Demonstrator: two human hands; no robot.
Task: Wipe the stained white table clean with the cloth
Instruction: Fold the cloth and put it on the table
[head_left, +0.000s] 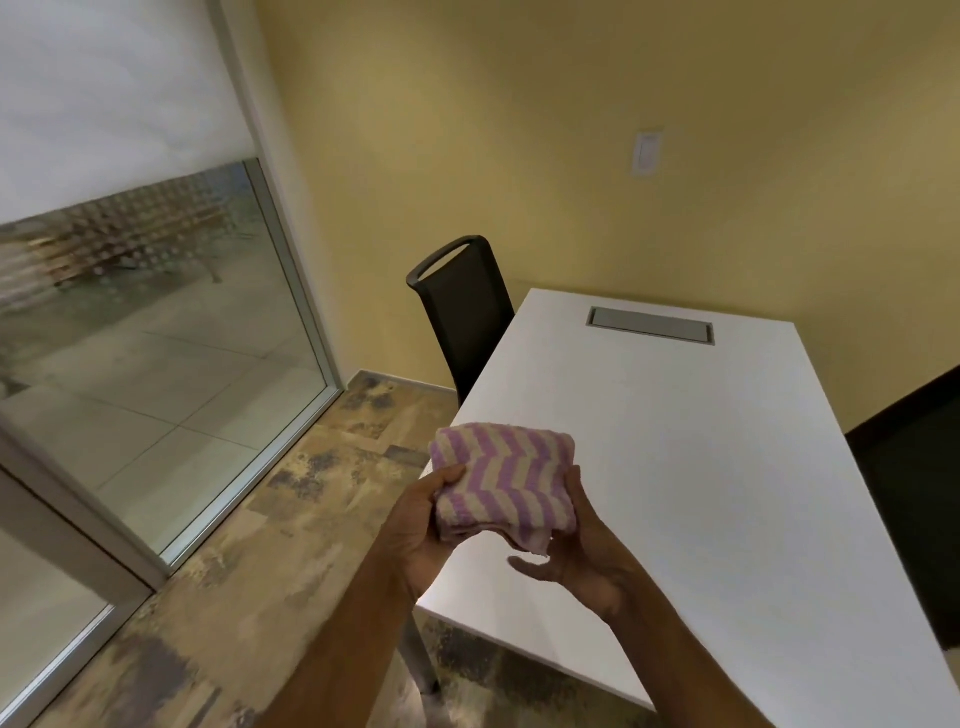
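At 9 o'clock, far left: glass door (156, 332) with a white blind (114, 98) lowered over its upper part; paved ground visible outside. Below it, at 7 o'clock: mottled brown tile floor (291, 525).

At 12 o'clock, slightly left of centre: black chair (462, 317), upright, pushed against the far left edge of the table, in front of a yellow wall (571, 130).

At centre, just left of the table's left edge: left hand (423, 525), thumb on top of the cloth, fingers curled beneath; clamped on the cloth's left side.

Between both hands, at centre: folded cloth (506, 486), pink and cream zigzag pattern, held in the air above the near left part of the table, not touching the surface.

Right of the cloth: right hand (576, 556), thumb pressed along the cloth's right edge, palm under its lower corner; closed on the cloth, index finger extended leftward beneath it.

At 3 o'clock, from centre to right: white table (701, 478), top bare apart from a grey recessed hatch (650, 324) near the far end at 1 o'clock. Stains not discernible at this sharpness.

On the wall at 1 o'clock: white switch plate (647, 151).

At the right edge, 4 o'clock: second dark chair (914, 488), partly cut off, close beside the table's right side.
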